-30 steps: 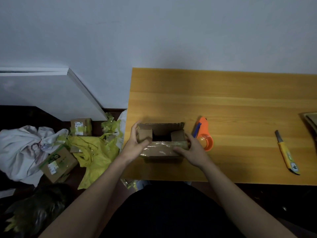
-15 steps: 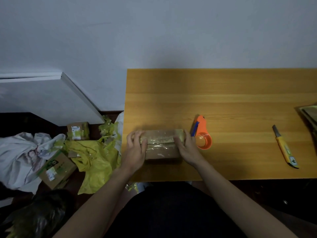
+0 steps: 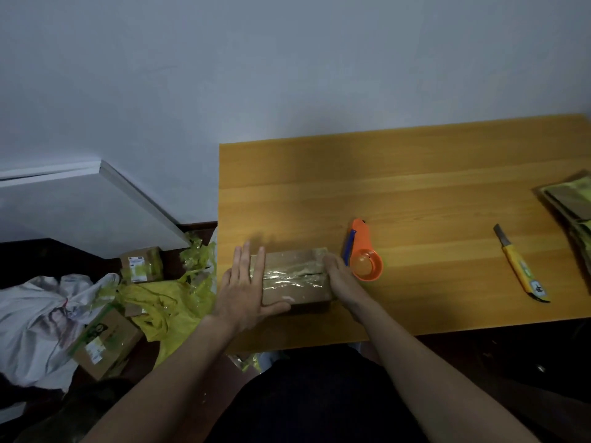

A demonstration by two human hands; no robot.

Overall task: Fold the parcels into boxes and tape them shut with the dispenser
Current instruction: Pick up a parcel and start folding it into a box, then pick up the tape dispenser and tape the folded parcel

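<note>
Your left hand (image 3: 244,287) lay flat with straight fingers against the left end of the small brown cardboard box (image 3: 295,276), thumb along its front edge, while your right hand (image 3: 340,279) pressed the box's right end; whether its fingers curled round that edge I could not tell. The box sat closed near the front left corner of the orange-brown wooden table (image 3: 415,187), its flaps meeting under crinkled clear tape, with the orange tape dispenser (image 3: 364,255) just beside your right hand. A yellow-handled utility knife (image 3: 521,273) lay well apart to the right, and more taped cardboard boxes (image 3: 140,265) and yellow plastic wrapping (image 3: 160,305) lay on the floor at left.
</note>
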